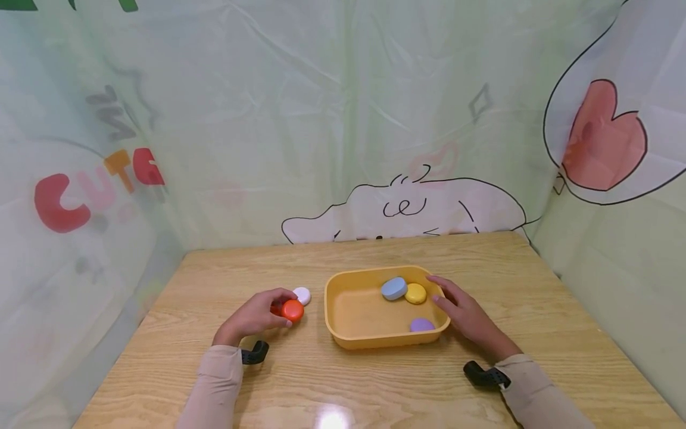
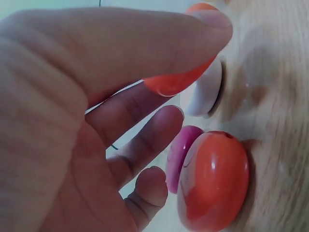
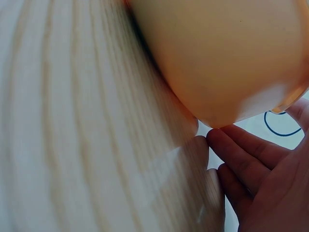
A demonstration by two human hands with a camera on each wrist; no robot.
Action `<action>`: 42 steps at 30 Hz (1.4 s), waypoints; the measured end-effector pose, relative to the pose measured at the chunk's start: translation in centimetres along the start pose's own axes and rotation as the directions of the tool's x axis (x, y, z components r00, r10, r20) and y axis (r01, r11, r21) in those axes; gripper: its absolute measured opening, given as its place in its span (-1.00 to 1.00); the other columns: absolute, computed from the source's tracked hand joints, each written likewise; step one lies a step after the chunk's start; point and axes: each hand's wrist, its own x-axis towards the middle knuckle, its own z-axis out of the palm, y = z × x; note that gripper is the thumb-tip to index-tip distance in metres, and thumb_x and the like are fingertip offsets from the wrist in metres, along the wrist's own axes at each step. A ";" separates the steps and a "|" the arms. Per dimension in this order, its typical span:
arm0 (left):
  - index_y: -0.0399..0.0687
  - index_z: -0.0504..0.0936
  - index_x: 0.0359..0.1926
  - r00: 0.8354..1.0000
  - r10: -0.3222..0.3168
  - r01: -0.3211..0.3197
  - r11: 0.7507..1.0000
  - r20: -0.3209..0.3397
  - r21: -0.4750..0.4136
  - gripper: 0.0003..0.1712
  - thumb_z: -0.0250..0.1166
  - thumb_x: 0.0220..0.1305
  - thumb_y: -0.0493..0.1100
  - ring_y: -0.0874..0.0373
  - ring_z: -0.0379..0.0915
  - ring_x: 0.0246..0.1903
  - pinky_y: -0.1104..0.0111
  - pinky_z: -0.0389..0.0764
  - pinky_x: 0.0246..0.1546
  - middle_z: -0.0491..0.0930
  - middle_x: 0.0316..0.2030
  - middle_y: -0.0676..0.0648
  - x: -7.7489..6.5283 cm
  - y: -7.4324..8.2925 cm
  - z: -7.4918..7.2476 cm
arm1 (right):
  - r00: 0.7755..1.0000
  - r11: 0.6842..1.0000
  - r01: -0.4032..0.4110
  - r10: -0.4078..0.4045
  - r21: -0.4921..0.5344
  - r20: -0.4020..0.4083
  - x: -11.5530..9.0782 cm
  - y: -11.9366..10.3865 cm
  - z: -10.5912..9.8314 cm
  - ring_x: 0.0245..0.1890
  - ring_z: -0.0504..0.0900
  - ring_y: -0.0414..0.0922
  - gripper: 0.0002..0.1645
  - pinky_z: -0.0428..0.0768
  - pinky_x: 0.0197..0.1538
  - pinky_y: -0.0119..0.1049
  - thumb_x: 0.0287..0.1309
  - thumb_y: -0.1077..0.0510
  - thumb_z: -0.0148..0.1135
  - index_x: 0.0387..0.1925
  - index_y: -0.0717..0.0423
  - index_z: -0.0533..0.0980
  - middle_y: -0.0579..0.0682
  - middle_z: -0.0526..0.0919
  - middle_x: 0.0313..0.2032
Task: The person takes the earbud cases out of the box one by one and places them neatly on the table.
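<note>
- The left hand (image 1: 258, 314) pinches a red-orange disc (image 1: 292, 310) between thumb and fingers, left of the yellow tray (image 1: 354, 313);
- a white disc (image 1: 302, 295), a pink disc (image 2: 175, 159) and a second red-orange disc (image 2: 213, 181) sit nearby on the bench (image 1: 300, 381);
- the right hand (image 1: 467, 313), fingers loosely extended, touches the tray's right end;
- blue (image 1: 394, 288), yellow (image 1: 415, 293) and purple pieces (image 1: 422, 325) lie inside

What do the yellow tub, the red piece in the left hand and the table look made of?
Yellow tub: probably moulded plastic, satin; even colour, rounded corners and a soft sheen.
Red piece: hard-looking and glossy, with a bright highlight; plastic or lacquered wood, the look doesn't settle which.
Table: smooth, lightly shiny, with visible grain and a glare spot; wood or wood-look laminate, can't tell.
</note>
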 end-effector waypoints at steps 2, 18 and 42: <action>0.05 0.60 0.14 1.000 0.001 -0.001 1.000 0.002 0.001 -0.44 0.55 0.09 -0.24 0.06 0.45 -0.04 0.15 0.49 0.04 0.58 -0.04 0.05 0.1 0.0 0.1 | 1.000 1.000 0.000 0.000 0.005 0.002 0.0 0.0 -0.1 0.48 0.04 0.31 -0.35 0.11 0.36 0.31 0.52 -0.05 0.02 0.51 -0.01 0.17 0.21 0.10 0.51; -0.21 0.66 0.10 0.990 0.027 -0.013 0.995 -0.135 0.103 -0.43 0.59 0.03 -0.24 0.09 0.43 -0.23 0.25 0.54 -0.15 0.53 -0.20 -0.02 -0.6 1.1 2.1 | 1.000 1.000 0.007 -0.007 -0.002 0.002 0.2 -0.2 -0.3 0.47 0.04 0.33 -0.36 0.09 0.37 0.32 0.53 -0.03 -0.01 0.50 0.04 0.18 0.24 0.11 0.50; -0.16 0.70 0.06 0.973 0.029 -0.009 0.996 -0.228 0.088 -0.57 0.51 0.15 -0.18 0.13 0.48 -0.25 0.27 0.56 -0.21 0.59 -0.23 -0.02 -0.8 1.5 2.4 | 1.000 1.000 0.022 -0.022 0.015 0.008 0.0 0.3 -0.1 0.47 0.04 0.32 -0.38 0.09 0.37 0.32 0.54 -0.01 -0.01 0.50 0.04 0.18 0.23 0.11 0.50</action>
